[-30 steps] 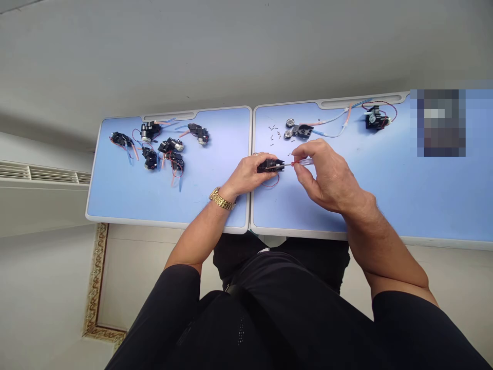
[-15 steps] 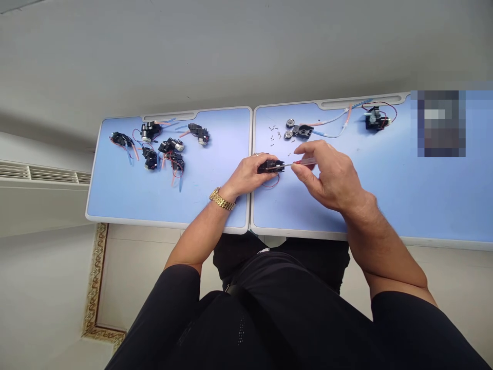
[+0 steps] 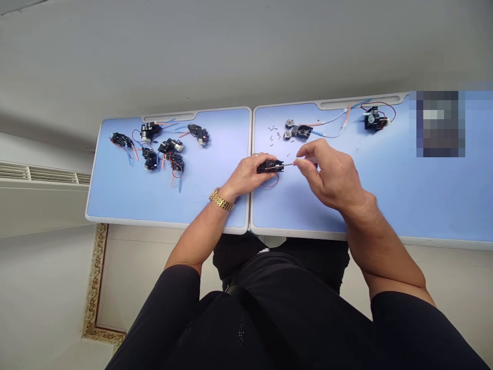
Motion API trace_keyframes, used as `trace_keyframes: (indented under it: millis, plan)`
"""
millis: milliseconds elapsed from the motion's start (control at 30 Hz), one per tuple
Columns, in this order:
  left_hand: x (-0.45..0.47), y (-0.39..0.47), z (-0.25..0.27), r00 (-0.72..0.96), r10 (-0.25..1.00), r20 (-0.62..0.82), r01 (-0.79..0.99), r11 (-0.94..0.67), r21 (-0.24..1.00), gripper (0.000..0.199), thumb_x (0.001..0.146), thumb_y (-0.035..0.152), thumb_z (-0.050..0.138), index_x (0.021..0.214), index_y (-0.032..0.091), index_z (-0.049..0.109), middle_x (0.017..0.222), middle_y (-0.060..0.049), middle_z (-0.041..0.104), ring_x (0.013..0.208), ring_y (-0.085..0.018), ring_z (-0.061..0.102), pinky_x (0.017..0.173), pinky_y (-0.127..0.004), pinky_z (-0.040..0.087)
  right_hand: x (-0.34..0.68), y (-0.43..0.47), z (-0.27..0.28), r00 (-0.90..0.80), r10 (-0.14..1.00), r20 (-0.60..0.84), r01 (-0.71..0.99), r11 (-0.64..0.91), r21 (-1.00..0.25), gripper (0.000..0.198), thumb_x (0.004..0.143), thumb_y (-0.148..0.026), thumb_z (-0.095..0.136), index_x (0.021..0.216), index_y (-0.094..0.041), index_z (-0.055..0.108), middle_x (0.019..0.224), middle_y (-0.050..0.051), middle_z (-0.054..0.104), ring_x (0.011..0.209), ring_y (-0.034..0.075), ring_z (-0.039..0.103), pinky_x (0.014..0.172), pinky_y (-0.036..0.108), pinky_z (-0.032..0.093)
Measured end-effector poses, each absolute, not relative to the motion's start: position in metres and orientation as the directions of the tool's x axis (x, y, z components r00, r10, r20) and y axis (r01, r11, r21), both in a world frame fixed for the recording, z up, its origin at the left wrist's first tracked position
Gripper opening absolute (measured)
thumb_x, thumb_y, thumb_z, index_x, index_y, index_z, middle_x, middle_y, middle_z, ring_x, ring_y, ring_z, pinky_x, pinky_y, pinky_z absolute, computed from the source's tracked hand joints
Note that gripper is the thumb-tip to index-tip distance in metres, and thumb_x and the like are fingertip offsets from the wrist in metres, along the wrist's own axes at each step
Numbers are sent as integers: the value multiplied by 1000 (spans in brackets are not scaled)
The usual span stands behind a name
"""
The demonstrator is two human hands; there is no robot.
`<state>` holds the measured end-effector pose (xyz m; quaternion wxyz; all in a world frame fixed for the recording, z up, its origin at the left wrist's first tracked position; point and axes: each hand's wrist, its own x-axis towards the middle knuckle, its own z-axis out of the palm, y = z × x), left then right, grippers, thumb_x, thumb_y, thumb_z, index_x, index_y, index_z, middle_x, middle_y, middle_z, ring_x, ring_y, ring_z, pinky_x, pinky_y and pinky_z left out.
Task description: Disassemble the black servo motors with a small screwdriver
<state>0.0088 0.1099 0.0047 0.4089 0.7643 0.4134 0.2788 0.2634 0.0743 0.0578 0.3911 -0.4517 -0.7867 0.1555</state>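
Observation:
My left hand (image 3: 252, 173) is closed around a small black motor assembly (image 3: 274, 166) and steadies it on the table beside the seam. A red wire loops out below the assembly. In my right hand (image 3: 329, 174) is a screwdriver (image 3: 288, 164), pinched between thumb and fingers, its metal shaft pointing left onto the assembly. Most of the handle is hidden by the fingers. Several small screws (image 3: 274, 134) lie loose just beyond my hands. Behind them rests an opened black part (image 3: 302, 131) with two round metal pieces and clear tubes joined to it.
Several black motor assemblies (image 3: 165, 146) with coloured tubes lie on the left table (image 3: 208, 192). Another black assembly (image 3: 375, 119) with red wires stands at the back of the right table (image 3: 404, 200). A pixelated dark object (image 3: 441, 123) is at far right.
The fingers of my right hand have closed further around the screwdriver handle. My left hand and the motor assembly stay in place.

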Motion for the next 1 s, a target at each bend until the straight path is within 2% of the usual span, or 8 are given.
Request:
trace_keyframes:
  millis: [100, 267, 467, 533, 700, 800, 867, 1000]
  plan:
    - [9, 110, 5, 501, 861, 83, 417, -324, 849, 32, 96, 21, 82, 128, 24, 77, 121, -5, 83, 108, -20, 78, 104, -38, 61, 262, 75, 57, -282, 820, 499, 583, 559, -589, 14, 114, -36, 52, 105, -28, 60, 86, 2, 70, 74, 21, 64, 73, 38, 55]
    - [9, 110, 5, 499, 862, 88, 413, -326, 850, 34, 96, 21, 83, 130, 24, 76, 122, -5, 83, 109, -20, 78, 104, -38, 62, 261, 75, 58, -317, 781, 539, 491, 621, -611, 18, 109, -26, 53, 124, -28, 62, 110, 8, 74, 100, 28, 72, 89, 47, 59]
    - [9, 109, 6, 495, 864, 95, 407, -327, 853, 33, 96, 19, 82, 128, 24, 77, 122, -5, 83, 108, -20, 78, 104, -39, 61, 262, 76, 55, -266, 812, 519, 625, 555, -549, 13, 114, -36, 56, 106, -27, 61, 84, 2, 69, 71, 21, 62, 72, 39, 51]
    - [9, 109, 7, 497, 863, 90, 413, -326, 851, 32, 96, 19, 82, 127, 23, 77, 120, -5, 83, 107, -20, 78, 103, -39, 62, 262, 76, 57, -295, 792, 534, 604, 588, -539, 14, 114, -31, 52, 103, -28, 60, 84, 2, 70, 73, 21, 63, 74, 40, 51]
    - [10, 110, 6, 493, 866, 87, 409, -319, 855, 33, 96, 20, 82, 128, 24, 77, 121, -5, 83, 105, -19, 77, 102, -38, 62, 262, 76, 60, -321, 791, 520, 548, 603, -580, 19, 108, -26, 53, 125, -28, 62, 110, 8, 76, 100, 27, 74, 88, 46, 57]
    - [10, 110, 5, 490, 867, 89, 401, -315, 860, 32, 96, 20, 82, 128, 24, 77, 122, -5, 84, 106, -19, 78, 103, -38, 62, 263, 76, 58, -279, 806, 522, 609, 568, -553, 8, 110, -31, 57, 113, -28, 64, 96, 4, 74, 81, 24, 69, 78, 42, 54]
    - [10, 111, 5, 494, 864, 95, 396, -320, 861, 32, 96, 20, 82, 127, 23, 78, 122, -6, 84, 107, -20, 78, 104, -38, 61, 264, 76, 58, -276, 799, 534, 629, 570, -528, 12, 113, -31, 56, 102, -28, 62, 84, 1, 70, 70, 21, 61, 74, 40, 51]
    - [10, 111, 5, 493, 864, 104, 387, -325, 863, 32, 96, 20, 82, 127, 23, 78, 123, -6, 84, 110, -20, 78, 104, -38, 61, 264, 76, 59, -322, 772, 548, 550, 624, -555, 10, 111, -24, 52, 113, -29, 61, 98, 4, 74, 84, 24, 69, 82, 43, 55]
